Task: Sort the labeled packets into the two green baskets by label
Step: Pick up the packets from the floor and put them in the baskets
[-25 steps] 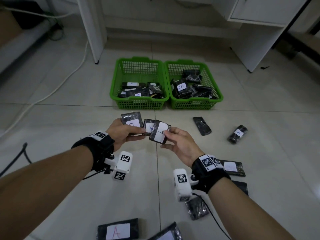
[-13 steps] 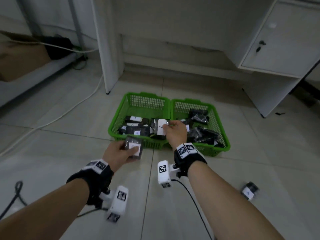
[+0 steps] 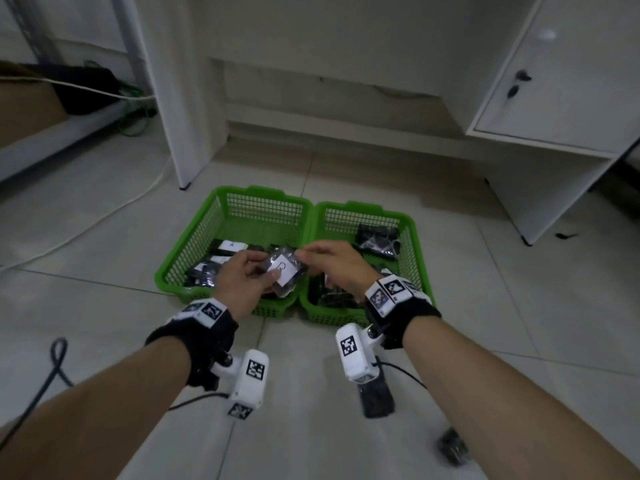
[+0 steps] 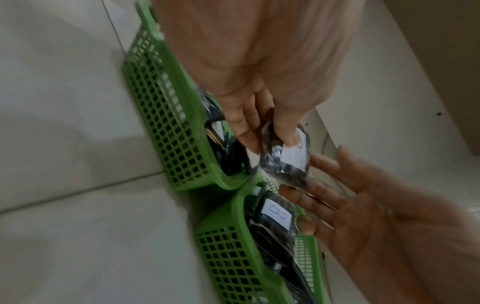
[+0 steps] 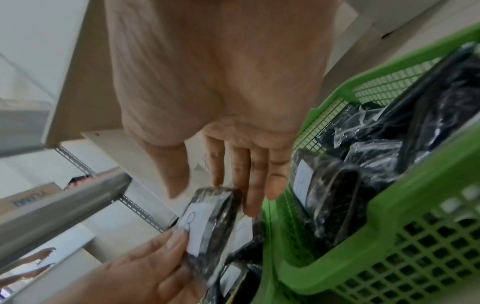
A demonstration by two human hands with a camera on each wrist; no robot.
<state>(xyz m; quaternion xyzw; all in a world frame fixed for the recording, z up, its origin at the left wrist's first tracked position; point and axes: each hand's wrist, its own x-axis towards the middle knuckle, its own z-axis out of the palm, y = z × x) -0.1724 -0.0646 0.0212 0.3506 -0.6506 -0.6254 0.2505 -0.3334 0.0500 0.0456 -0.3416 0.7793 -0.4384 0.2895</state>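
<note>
Two green baskets stand side by side on the floor, the left basket [image 3: 194, 251] with packets labeled A [image 3: 232, 244], the right basket [image 3: 412, 251] with black packets, one labeled B [image 4: 276, 214]. My left hand [image 3: 266, 271] pinches a black packet with a white B label [image 3: 285, 271] between thumb and fingers, above the seam between the baskets. My right hand [image 3: 308, 252] reaches over from the right with straight fingers [image 5: 255, 185] that touch the packet's [image 5: 207, 216] far edge. The left thumb [image 5: 176, 238] lies on the label.
Two more black packets lie on the tiles near me, one [image 3: 375, 396] under the right wrist camera and one [image 3: 452, 445] further right. A white desk leg [image 3: 180, 133] and a cabinet [image 3: 554, 98] stand behind the baskets. A black cable [image 3: 55, 358] runs at left.
The right hand let go of the A packet over the left basket and came back empty to the left hand's packet. The left hand moved forward over the baskets.
</note>
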